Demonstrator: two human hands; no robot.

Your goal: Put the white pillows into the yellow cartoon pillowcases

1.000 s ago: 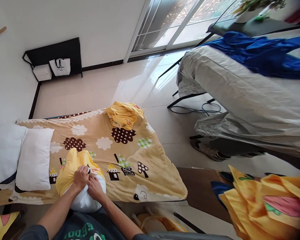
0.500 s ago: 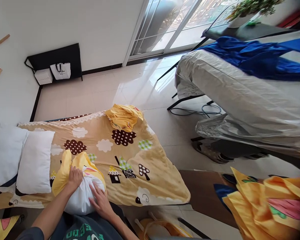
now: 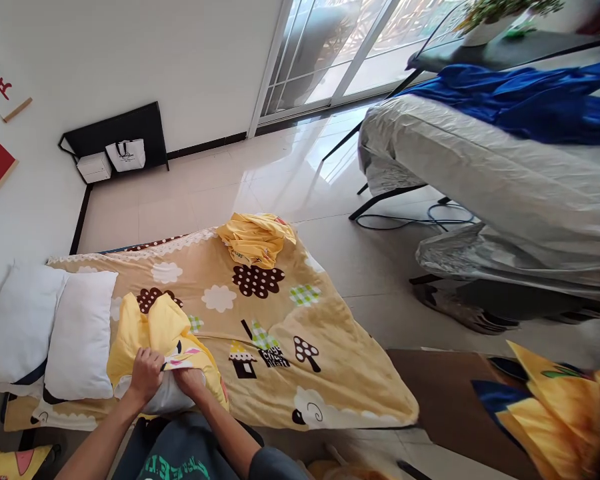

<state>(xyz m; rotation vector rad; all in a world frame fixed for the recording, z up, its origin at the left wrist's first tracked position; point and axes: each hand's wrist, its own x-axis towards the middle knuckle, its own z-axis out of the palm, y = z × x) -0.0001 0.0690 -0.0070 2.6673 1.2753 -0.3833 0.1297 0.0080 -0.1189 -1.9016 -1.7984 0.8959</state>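
Observation:
A yellow pillowcase (image 3: 169, 321) with a printed pattern lies bunched on the bed in front of me, its opening towards my body. Part of a white pillow (image 3: 167, 397) shows at that opening; the rest is covered by the yellow cloth. My left hand (image 3: 147, 375) is closed on the rim of the pillowcase. Under the rim, beside the pillow, my right hand (image 3: 191, 381) reaches into the opening, its fingers hidden by the cloth. Two more white pillows (image 3: 80, 337) lie to the left.
A tan patterned blanket (image 3: 275, 313) covers the bed, with crumpled yellow cloth (image 3: 257, 240) at its far edge. To the right stands a plastic-wrapped mattress (image 3: 460, 160) with blue cloth (image 3: 520, 100) on it. More yellow fabric (image 3: 555, 407) is at lower right.
My right hand has gone from lying spread on the white pillow to inside the pillowcase opening. The yellow cloth now covers more of the pillow. The camera view has shifted slightly.

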